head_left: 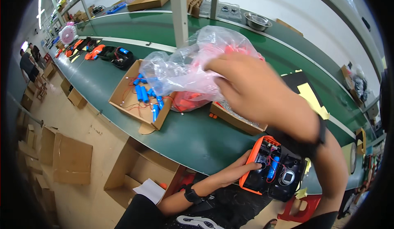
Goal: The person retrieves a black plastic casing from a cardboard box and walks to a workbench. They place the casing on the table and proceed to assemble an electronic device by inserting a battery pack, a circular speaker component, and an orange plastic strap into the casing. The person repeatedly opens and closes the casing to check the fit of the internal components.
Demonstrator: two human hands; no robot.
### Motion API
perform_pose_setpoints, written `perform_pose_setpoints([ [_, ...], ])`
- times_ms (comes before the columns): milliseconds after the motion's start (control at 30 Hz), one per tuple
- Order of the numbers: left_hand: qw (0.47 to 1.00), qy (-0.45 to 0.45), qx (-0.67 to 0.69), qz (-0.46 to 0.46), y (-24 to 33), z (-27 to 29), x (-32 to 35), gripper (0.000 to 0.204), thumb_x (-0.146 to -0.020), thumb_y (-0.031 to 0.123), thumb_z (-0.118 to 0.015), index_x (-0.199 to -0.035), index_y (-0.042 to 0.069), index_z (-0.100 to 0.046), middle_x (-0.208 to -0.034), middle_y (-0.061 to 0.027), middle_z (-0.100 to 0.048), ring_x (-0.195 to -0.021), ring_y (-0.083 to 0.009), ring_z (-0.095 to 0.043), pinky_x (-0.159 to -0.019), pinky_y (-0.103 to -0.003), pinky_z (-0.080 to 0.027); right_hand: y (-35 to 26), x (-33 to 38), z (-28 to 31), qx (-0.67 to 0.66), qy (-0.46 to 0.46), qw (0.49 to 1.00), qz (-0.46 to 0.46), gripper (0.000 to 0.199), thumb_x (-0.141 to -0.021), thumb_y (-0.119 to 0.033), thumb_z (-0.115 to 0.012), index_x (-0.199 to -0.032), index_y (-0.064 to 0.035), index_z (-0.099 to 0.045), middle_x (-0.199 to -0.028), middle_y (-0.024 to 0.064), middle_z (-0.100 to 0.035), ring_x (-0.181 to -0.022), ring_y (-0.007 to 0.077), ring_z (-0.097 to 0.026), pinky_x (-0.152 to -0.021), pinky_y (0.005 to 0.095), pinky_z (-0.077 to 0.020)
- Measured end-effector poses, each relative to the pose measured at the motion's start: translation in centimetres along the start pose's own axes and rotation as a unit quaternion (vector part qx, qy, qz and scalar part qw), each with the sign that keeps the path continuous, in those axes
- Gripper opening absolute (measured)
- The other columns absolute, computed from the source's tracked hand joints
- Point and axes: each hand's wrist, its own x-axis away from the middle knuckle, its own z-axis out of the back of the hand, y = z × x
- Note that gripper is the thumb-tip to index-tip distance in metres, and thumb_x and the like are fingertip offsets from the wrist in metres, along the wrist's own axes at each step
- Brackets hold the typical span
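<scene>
My left hand (242,169) grips an opened orange-and-black device housing (251,179) at the table's front edge, its thumb inside the shell. Within the housing lie a blue cylindrical battery (273,167), thin red wires and a round speaker-like part (288,177) in the black half. Blurred by motion, my right hand (250,87) is over a clear plastic bag (180,71) filled with orange-red parts (191,101). Whether its fingers pinch the bag or anything else cannot be made out.
Left of the bag, a cardboard box (141,115) holds several blue batteries with red wires. Another shallow box (236,117) is partly under my right arm. A larger carton (139,169) stands below the table edge. Metal posts (179,15) rise behind; two people are far left.
</scene>
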Motion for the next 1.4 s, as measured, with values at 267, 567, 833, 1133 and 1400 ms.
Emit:
perform_pose_setpoints([
  [267,0.996,-0.021,0.083,-0.04,-0.8,0.8,0.3,0.083,-0.106,0.014,-0.061,-0.17,0.007,-0.01,-0.159,-0.011,-0.042,-0.14,-0.0178,-0.051,-0.115,-0.035,-0.048,6.0,-6.3,-11.8,0.041,-0.098,0.993,0.046,0.017,-0.081,-0.005,-0.06,-0.091,-0.0053,-0.074,-0.089,0.0186,-0.074,-0.088,0.0408,-0.07,-0.077,0.0507,-0.0541],
  [567,0.997,-0.025,0.067,-0.021,-1.5,0.9,-0.3,0.087,-0.105,0.021,-0.065,-0.171,0.009,-0.008,-0.159,-0.0098,-0.041,-0.141,-0.0164,-0.049,-0.113,-0.034,-0.049,6.6,-4.8,-13.4,0.217,-0.057,0.967,-0.121,0.013,-0.086,-0.016,-0.068,-0.085,-0.0046,-0.074,-0.086,0.0193,-0.076,-0.08,0.0381,-0.075,-0.069,0.0471,-0.0585],
  [833,0.995,-0.034,0.088,-0.02,-1.9,1.3,-0.9,0.091,-0.103,0.025,-0.067,-0.171,0.01,-0.008,-0.162,-0.009,-0.038,-0.143,-0.017,-0.047,-0.115,-0.034,-0.047,9.3,-4.7,-13.5,0.291,-0.072,0.922,-0.246,0.023,-0.085,-0.029,-0.071,-0.081,-0.0087,-0.08,-0.086,0.015,-0.077,-0.086,0.032,-0.076,-0.072,0.0444,-0.0587],
  [1133,0.993,-0.029,0.066,-0.093,-6.8,3.2,-5.8,0.079,-0.095,0.03,-0.073,-0.161,0.008,-0.034,-0.143,-0.0078,-0.053,-0.128,-0.0166,-0.054,-0.107,-0.033,-0.049,17.1,-2.4,-15.6,-0.051,0.038,0.996,-0.066,0.022,-0.078,-0.021,-0.074,-0.077,-0.0009,-0.066,-0.076,0.0232,-0.065,-0.076,0.0446,-0.065,-0.068,0.0507,-0.0486],
  [1400,0.992,-0.008,0.067,-0.104,-5.0,2.9,-3.5,0.082,-0.092,0.031,-0.075,-0.161,0.01,-0.036,-0.142,-0.0104,-0.056,-0.125,-0.0209,-0.058,-0.106,-0.039,-0.051,17.5,-2.2,-15.2,0.065,0.03,0.997,-0.042,0.024,-0.084,-0.013,-0.067,-0.106,-0.0029,-0.065,-0.094,0.0217,-0.065,-0.087,0.0467,-0.06,-0.076,0.0544,-0.0477],
])
